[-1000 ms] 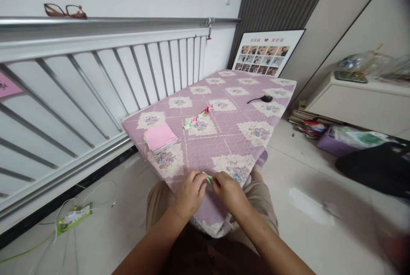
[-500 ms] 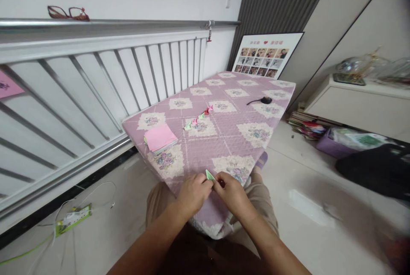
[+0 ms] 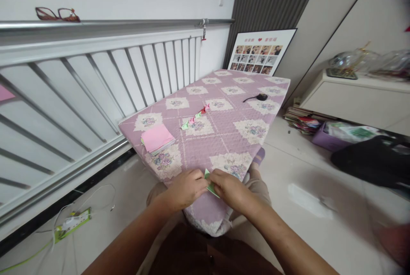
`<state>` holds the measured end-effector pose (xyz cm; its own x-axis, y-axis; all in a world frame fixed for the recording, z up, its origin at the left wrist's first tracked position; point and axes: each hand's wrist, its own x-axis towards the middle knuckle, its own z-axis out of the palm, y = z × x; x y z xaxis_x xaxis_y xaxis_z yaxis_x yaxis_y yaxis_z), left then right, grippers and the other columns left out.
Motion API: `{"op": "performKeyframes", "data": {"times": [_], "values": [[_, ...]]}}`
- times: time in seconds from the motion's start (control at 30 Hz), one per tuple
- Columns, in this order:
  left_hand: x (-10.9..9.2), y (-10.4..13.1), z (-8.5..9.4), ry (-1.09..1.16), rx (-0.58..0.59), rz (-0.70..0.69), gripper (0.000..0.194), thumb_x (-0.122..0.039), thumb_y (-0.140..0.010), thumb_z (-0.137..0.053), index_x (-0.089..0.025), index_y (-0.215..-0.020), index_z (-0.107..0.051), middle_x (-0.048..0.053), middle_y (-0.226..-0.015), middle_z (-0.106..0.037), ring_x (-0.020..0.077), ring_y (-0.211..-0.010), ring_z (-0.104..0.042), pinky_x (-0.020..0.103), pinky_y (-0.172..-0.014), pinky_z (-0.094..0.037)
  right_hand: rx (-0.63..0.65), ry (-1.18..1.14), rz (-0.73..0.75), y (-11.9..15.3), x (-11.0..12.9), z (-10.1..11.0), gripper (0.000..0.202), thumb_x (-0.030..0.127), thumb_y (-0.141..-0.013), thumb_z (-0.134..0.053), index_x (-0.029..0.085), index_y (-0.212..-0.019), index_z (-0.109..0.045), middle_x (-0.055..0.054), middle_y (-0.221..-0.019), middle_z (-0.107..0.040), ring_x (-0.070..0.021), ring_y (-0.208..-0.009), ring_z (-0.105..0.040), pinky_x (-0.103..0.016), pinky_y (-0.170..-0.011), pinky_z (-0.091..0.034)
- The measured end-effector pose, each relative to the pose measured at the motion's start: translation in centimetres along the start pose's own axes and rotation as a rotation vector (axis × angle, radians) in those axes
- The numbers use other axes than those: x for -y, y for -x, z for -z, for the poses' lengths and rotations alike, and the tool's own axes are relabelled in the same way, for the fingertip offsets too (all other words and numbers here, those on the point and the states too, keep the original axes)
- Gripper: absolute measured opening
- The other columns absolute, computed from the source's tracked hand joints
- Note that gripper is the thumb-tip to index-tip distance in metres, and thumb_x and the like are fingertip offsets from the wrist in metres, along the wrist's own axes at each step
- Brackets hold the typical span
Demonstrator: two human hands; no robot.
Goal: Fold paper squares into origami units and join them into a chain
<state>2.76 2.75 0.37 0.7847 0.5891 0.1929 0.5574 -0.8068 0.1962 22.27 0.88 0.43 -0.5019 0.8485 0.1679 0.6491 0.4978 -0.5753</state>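
Observation:
A small folded piece of green paper (image 3: 212,188) is held between my two hands above the near corner of the table. My left hand (image 3: 188,187) pinches its left side, the fingers curled in. My right hand (image 3: 226,184) closes on its right side and hides part of it. A stack of square paper sheets (image 3: 157,138), pink on top, lies on the tablecloth to the left. Farther off, several small folded paper pieces (image 3: 198,115) in green, pink and red form a slanting row.
The table wears a purple floral cloth (image 3: 221,138). A black corded item (image 3: 262,97) lies toward its far right. Along the left runs a white radiator (image 3: 141,78), with glasses (image 3: 57,14) on the pipe above. A power strip (image 3: 73,224) sits on the floor at left.
My hands have shifted on the green paper, and more of it now shows below my fingers. The whole view has moved slightly, while the things on the table stay in place.

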Motion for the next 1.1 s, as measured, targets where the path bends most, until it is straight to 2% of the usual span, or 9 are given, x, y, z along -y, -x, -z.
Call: {"op": "performKeyframes", "data": {"times": [0.17,0.3,0.37,0.43,0.6,0.7,0.77,0.93,1.1], "values": [[0.2,1.0,0.7,0.229,-0.027,-0.032,0.023,-0.028,-0.095,-0.044,-0.019,-0.09,-0.064,0.003,-0.089,-0.055,0.0148,-0.083,-0.052,0.026,-0.075,-0.04,0.2,0.016,0.078,-0.3,1.2,1.8,0.017,0.006,-0.079,-0.049,0.018,-0.081,-0.061,-0.002,-0.083,-0.056,-0.0135,-0.075,-0.052,-0.023,-0.066,-0.038],[0.4,1.6,1.6,0.464,-0.028,-0.034,0.019,-0.023,-0.092,-0.047,-0.018,-0.088,-0.065,0.004,-0.089,-0.055,0.0139,-0.083,-0.052,0.025,-0.075,-0.042,0.315,-0.077,0.139,-0.4,2.4,3.1,0.035,-0.002,-0.071,-0.044,0.018,-0.091,-0.065,-0.003,-0.091,-0.059,-0.0143,-0.084,-0.055,-0.024,-0.074,-0.041],[0.5,1.8,2.1,0.577,-0.036,-0.014,0.015,-0.022,-0.09,-0.051,-0.018,-0.085,-0.065,0.003,-0.086,-0.055,0.0134,-0.08,-0.053,0.024,-0.073,-0.042,0.33,-0.125,0.173,-0.3,2.7,3.5,0.043,-0.004,-0.068,-0.044,0.019,-0.097,-0.065,-0.003,-0.096,-0.06,-0.0142,-0.089,-0.056,-0.024,-0.079,-0.041],[0.5,1.7,2.5,0.693,-0.036,0.006,0.011,-0.021,-0.087,-0.055,-0.017,-0.082,-0.065,0.003,-0.084,-0.056,0.0132,-0.078,-0.053,0.024,-0.072,-0.042,0.331,-0.155,0.184,-0.2,3.0,3.8,0.041,-0.002,-0.069,-0.048,0.021,-0.099,-0.064,-0.002,-0.097,-0.059,-0.0137,-0.09,-0.055,-0.023,-0.079,-0.041],[0.4,1.4,3.2,0.945,0.015,0.043,0.009,-0.024,-0.084,-0.06,-0.016,-0.08,-0.062,0.002,-0.082,-0.056,0.0126,-0.076,-0.053,0.025,-0.073,-0.041,0.334,-0.229,0.18,-0.1,3.4,4.4,0.019,0.007,-0.077,-0.054,0.019,-0.089,-0.06,0.001,-0.085,-0.056,-0.0114,-0.079,-0.052,-0.022,-0.072,-0.038],[0.2,1.3,3.1,1.08,0.027,0.083,0.016,-0.031,-0.083,-0.061,-0.015,-0.078,-0.059,0.001,-0.08,-0.053,0.0117,-0.074,-0.05,0.024,-0.07,-0.04,0.352,-0.304,0.095,0.0,3.4,4.8,0.006,0.016,-0.083,-0.053,0.018,-0.085,-0.058,0.002,-0.077,-0.053,-0.01,-0.072,-0.048,-0.02,-0.066,-0.037],[0.1,1.4,3.0,1.146,0.042,0.129,0.022,-0.036,-0.083,-0.061,-0.015,-0.076,-0.057,0.0,-0.079,-0.052,0.0113,-0.072,-0.048,0.023,-0.068,-0.039,0.366,-0.344,0.026,0.1,3.4,5.0,0.005,0.021,-0.086,-0.053,0.018,-0.084,-0.057,0.003,-0.074,-0.051,-0.0093,-0.068,-0.046,-0.02,-0.062,-0.036],[-0.2,1.4,2.3,1.203,0.05,0.224,0.02,-0.034,-0.08,-0.065,-0.015,-0.08,-0.058,-0.001,-0.077,-0.052,0.0102,-0.069,-0.046,0.022,-0.064,-0.037,0.398,-0.45,-0.015,0.2,3.1,4.7,0.011,0.027,-0.086,-0.053,0.018,-0.081,-0.055,0.004,-0.07,-0.046,-0.0083,-0.064,-0.042,-0.018,-0.058,-0.034],[0.0,1.3,1.8,1.139,-0.094,0.208,0.017,-0.031,-0.082,-0.062,-0.015,-0.077,-0.057,0.0,-0.077,-0.051,0.0114,-0.073,-0.048,0.024,-0.069,-0.039,0.376,-0.527,-0.028,-0.2,3.4,4.9,0.007,0.025,-0.085,-0.053,0.019,-0.086,-0.057,0.004,-0.071,-0.049,-0.0088,-0.066,-0.043,-0.019,-0.059,-0.035]]}}
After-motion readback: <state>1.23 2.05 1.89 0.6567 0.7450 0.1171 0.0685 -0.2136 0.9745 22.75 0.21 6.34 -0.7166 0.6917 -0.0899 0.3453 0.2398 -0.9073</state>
